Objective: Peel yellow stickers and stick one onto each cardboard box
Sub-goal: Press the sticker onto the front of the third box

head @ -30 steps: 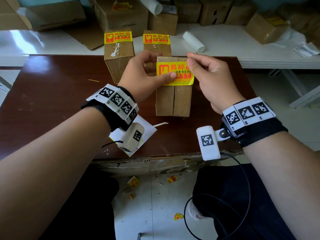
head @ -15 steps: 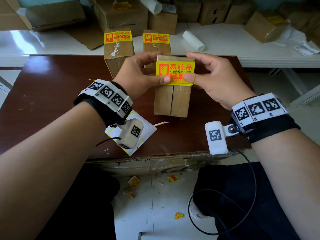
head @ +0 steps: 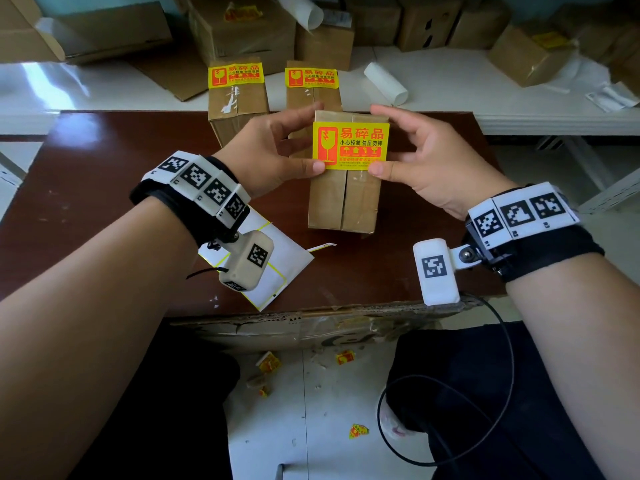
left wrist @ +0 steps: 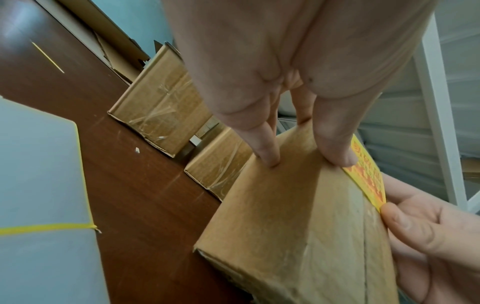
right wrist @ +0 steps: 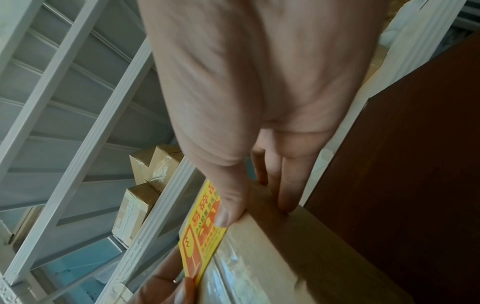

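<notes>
Your left hand (head: 266,150) at 9 o'clock and right hand (head: 429,157) at 3 o'clock grip the nearest cardboard box (head: 341,202). Both thumbs press the yellow sticker (head: 349,145)'s lower corners; your fingers lie curled against the box's sides.

Dark reddish-brown desk (head: 86,188) up front, worn cardboard strip (head: 311,327) along its near edge. White shelf (head: 450,98) behind, glare on the left. Pale tiled floor (head: 329,427) below, littered with yellow scraps (head: 358,431). Teal wall (head: 104,1) at back.
</notes>
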`<state>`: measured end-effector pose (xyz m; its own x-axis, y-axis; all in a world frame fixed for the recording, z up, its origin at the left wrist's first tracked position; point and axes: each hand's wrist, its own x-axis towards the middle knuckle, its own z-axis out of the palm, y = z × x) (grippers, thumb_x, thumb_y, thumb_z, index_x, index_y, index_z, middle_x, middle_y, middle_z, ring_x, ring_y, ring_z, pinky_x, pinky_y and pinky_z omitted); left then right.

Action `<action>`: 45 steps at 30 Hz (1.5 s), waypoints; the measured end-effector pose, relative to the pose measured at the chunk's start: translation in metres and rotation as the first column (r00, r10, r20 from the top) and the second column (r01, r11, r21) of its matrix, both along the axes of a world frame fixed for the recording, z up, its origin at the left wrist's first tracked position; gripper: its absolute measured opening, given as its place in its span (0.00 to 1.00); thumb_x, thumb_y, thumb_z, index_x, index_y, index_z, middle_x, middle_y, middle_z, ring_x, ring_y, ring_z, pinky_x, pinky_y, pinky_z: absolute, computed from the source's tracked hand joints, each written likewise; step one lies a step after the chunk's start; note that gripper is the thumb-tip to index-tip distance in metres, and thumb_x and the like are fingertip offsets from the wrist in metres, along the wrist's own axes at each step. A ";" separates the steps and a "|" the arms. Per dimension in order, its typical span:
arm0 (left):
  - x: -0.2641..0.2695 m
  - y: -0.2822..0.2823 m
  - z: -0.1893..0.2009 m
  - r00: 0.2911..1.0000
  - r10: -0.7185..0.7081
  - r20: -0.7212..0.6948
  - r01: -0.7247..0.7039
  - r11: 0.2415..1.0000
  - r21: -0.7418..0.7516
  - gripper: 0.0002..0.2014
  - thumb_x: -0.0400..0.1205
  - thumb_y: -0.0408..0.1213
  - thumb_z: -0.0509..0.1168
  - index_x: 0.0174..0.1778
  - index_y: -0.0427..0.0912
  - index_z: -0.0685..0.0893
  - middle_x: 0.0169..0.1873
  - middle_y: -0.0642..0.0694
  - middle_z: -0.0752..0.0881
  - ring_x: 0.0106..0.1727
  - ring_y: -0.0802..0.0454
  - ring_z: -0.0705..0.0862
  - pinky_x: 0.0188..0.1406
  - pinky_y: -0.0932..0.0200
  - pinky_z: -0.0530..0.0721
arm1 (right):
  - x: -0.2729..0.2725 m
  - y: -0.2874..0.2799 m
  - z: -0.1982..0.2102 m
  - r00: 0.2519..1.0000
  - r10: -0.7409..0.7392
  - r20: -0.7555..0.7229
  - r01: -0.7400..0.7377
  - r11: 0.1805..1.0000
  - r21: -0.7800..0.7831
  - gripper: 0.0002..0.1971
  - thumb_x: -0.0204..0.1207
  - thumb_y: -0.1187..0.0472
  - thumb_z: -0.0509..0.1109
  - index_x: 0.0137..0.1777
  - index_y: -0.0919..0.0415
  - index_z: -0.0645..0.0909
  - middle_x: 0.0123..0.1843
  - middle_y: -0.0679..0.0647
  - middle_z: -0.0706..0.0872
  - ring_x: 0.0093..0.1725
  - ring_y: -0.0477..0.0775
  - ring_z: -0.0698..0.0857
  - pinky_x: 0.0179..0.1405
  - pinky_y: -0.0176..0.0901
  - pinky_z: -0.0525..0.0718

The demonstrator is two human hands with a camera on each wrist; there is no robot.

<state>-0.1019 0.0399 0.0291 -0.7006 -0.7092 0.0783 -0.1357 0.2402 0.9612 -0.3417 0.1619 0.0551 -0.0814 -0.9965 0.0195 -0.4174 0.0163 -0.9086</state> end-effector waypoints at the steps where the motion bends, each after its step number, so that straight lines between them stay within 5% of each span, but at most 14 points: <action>1: 0.000 0.000 -0.002 1.000 -0.007 -0.005 0.008 1.000 0.011 0.41 0.78 0.23 0.78 0.88 0.40 0.71 0.87 0.53 0.71 0.82 0.52 0.79 0.80 0.50 0.82 | -0.001 0.000 -0.001 1.000 -0.001 0.008 0.001 1.000 0.003 0.42 0.79 0.76 0.81 0.90 0.51 0.72 0.82 0.43 0.78 0.70 0.21 0.82 0.77 0.40 0.85; 4: -0.002 0.003 -0.004 0.997 0.054 -0.055 -0.048 0.993 0.106 0.38 0.78 0.26 0.77 0.86 0.44 0.75 0.82 0.49 0.81 0.78 0.47 0.84 0.78 0.45 0.83 | 0.001 0.001 -0.003 0.999 -0.031 0.035 0.030 0.999 0.013 0.38 0.81 0.68 0.82 0.86 0.41 0.76 0.84 0.43 0.79 0.78 0.45 0.86 0.76 0.57 0.89; 8: -0.010 0.013 0.005 0.977 0.201 -0.066 -0.190 0.971 0.142 0.22 0.80 0.44 0.78 0.71 0.48 0.88 0.64 0.52 0.92 0.68 0.34 0.89 0.70 0.27 0.85 | 0.014 -0.002 -0.002 0.978 -0.170 0.124 0.173 0.985 -0.011 0.23 0.81 0.51 0.83 0.76 0.44 0.86 0.71 0.47 0.92 0.68 0.47 0.92 0.68 0.59 0.93; 10: -0.014 0.019 0.007 0.968 0.246 -0.048 -0.245 0.969 0.026 0.23 0.75 0.56 0.79 0.61 0.48 0.89 0.60 0.48 0.92 0.60 0.34 0.92 0.62 0.27 0.90 | 0.021 -0.005 -0.003 0.970 -0.235 0.061 0.240 0.967 -0.085 0.25 0.75 0.42 0.86 0.70 0.46 0.88 0.66 0.48 0.93 0.65 0.46 0.93 0.67 0.57 0.92; 13: -0.020 0.024 0.006 0.952 0.304 -0.037 -0.306 0.944 -0.121 0.32 0.73 0.64 0.77 0.60 0.40 0.86 0.61 0.46 0.91 0.58 0.46 0.94 0.58 0.37 0.93 | 0.024 -0.007 -0.005 0.959 -0.282 -0.032 0.275 0.951 -0.141 0.29 0.67 0.36 0.88 0.66 0.44 0.89 0.64 0.45 0.93 0.67 0.43 0.91 0.71 0.57 0.90; 18: -0.022 0.023 0.003 0.924 0.379 0.041 -0.355 0.896 -0.266 0.30 0.78 0.65 0.76 0.63 0.44 0.85 0.59 0.51 0.90 0.59 0.56 0.90 0.57 0.48 0.93 | 0.022 -0.008 -0.005 0.969 -0.244 -0.045 0.236 0.962 -0.137 0.32 0.63 0.39 0.91 0.67 0.44 0.88 0.63 0.46 0.93 0.66 0.44 0.91 0.71 0.58 0.91; 22: -0.024 0.026 0.005 0.907 0.406 0.113 -0.349 0.873 -0.339 0.36 0.74 0.69 0.76 0.68 0.46 0.82 0.61 0.52 0.88 0.60 0.55 0.88 0.58 0.50 0.91 | 0.018 -0.007 -0.005 0.978 -0.186 -0.098 0.176 0.979 -0.099 0.38 0.58 0.42 0.92 0.70 0.44 0.85 0.67 0.45 0.91 0.68 0.46 0.91 0.73 0.59 0.90; 27: -0.024 0.028 0.005 0.921 0.357 0.153 -0.294 0.898 -0.327 0.38 0.74 0.63 0.81 0.73 0.45 0.76 0.69 0.49 0.85 0.65 0.52 0.87 0.66 0.47 0.89 | 0.015 -0.008 -0.003 0.984 -0.133 -0.121 0.129 0.991 -0.042 0.46 0.50 0.39 0.91 0.72 0.41 0.81 0.72 0.46 0.87 0.69 0.47 0.90 0.71 0.56 0.91; 32: -0.020 0.024 0.005 0.937 0.318 0.144 -0.272 0.923 -0.273 0.41 0.73 0.58 0.83 0.77 0.45 0.75 0.73 0.49 0.84 0.71 0.53 0.85 0.70 0.49 0.89 | 0.011 -0.007 -0.006 0.993 -0.095 -0.065 0.093 0.995 -0.029 0.42 0.65 0.60 0.94 0.78 0.48 0.79 0.76 0.48 0.86 0.72 0.49 0.90 0.73 0.55 0.91; 38: -0.019 0.023 0.006 0.961 0.258 0.100 -0.235 0.952 -0.194 0.39 0.76 0.52 0.82 0.79 0.43 0.73 0.74 0.49 0.83 0.68 0.56 0.86 0.54 0.76 0.86 | 0.003 -0.005 -0.007 0.986 -0.027 0.167 0.019 0.999 0.046 0.44 0.76 0.81 0.80 0.88 0.52 0.73 0.81 0.55 0.84 0.75 0.54 0.90 0.70 0.47 0.91; 42: -0.018 0.021 0.005 0.966 0.232 0.112 -0.209 0.960 -0.189 0.41 0.75 0.53 0.83 0.80 0.45 0.73 0.75 0.51 0.82 0.70 0.56 0.86 0.64 0.65 0.88 | 0.002 0.000 -0.004 0.968 -0.008 0.252 -0.018 0.995 0.100 0.43 0.81 0.82 0.74 0.90 0.48 0.72 0.81 0.52 0.85 0.72 0.51 0.91 0.65 0.43 0.91; 45: -0.018 0.022 0.001 0.970 0.217 0.113 -0.194 0.963 -0.186 0.44 0.73 0.53 0.84 0.81 0.46 0.72 0.76 0.51 0.81 0.71 0.54 0.86 0.70 0.55 0.88 | 0.008 -0.002 -0.002 0.957 -0.069 0.281 0.044 0.995 0.094 0.36 0.82 0.75 0.77 0.86 0.46 0.77 0.77 0.53 0.88 0.71 0.51 0.92 0.67 0.50 0.92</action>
